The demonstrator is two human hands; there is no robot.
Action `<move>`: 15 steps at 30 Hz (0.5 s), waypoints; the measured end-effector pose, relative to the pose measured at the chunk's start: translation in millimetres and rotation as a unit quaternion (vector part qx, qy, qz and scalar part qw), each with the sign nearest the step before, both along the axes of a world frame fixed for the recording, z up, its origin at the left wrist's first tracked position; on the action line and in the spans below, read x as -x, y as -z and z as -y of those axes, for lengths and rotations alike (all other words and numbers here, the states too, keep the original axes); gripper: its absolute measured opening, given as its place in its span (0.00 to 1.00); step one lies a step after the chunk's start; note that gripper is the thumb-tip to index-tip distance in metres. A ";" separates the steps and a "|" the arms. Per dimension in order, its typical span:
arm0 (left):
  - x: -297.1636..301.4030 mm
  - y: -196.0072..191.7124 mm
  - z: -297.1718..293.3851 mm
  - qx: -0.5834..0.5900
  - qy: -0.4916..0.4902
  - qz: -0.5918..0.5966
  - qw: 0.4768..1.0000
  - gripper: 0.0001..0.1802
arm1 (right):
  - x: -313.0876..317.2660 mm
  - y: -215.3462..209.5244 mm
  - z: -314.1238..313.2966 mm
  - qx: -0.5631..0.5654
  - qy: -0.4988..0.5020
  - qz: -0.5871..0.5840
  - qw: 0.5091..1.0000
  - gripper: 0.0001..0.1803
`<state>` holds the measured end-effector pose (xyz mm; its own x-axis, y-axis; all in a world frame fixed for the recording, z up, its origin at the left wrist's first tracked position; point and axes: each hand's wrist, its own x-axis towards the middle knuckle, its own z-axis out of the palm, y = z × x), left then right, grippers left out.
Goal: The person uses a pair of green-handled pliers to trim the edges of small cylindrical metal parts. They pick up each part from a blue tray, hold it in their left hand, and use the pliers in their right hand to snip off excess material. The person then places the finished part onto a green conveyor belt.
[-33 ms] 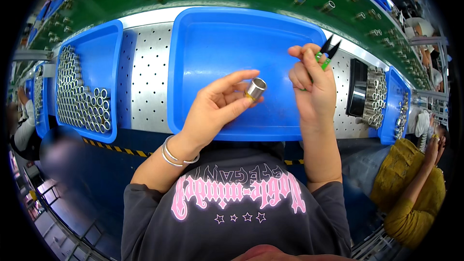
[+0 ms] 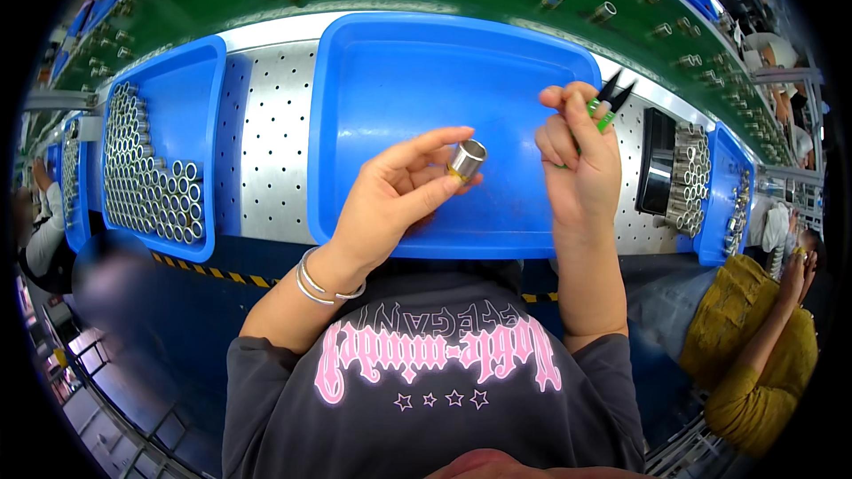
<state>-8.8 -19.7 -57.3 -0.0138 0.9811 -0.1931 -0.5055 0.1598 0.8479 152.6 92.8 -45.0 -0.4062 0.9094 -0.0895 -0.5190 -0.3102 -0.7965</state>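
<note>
Your left hand [image 2: 390, 200] holds a little metal tube [image 2: 466, 160], shiny and smooth. Your right hand [image 2: 581, 164] holds snips [image 2: 608, 102] with dark blades and a green plastic grip. The blue tray [image 2: 426, 62] is smooth, shiny plastic. The table plate [image 2: 271, 142] is dull metal with holes.

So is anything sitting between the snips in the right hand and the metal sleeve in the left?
Nothing visible. The short silver metal sleeve, pinched in the left hand, and the green-handled black snips in the right hand are separated only by open space above the empty blue plastic tray.
</note>
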 end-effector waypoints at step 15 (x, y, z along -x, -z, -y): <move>1.3 2.3 1.6 0.026 -0.059 0.042 0.997 0.23 | 1.2 -41.7 26.9 -0.219 -0.090 -0.018 0.971 0.04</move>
<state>-10.1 -21.3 -59.6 -0.1107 0.9619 -0.2499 -0.5919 0.1382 0.7941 151.5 65.8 -3.3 -0.5575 0.7712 0.3073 -0.5171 -0.0330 -0.8553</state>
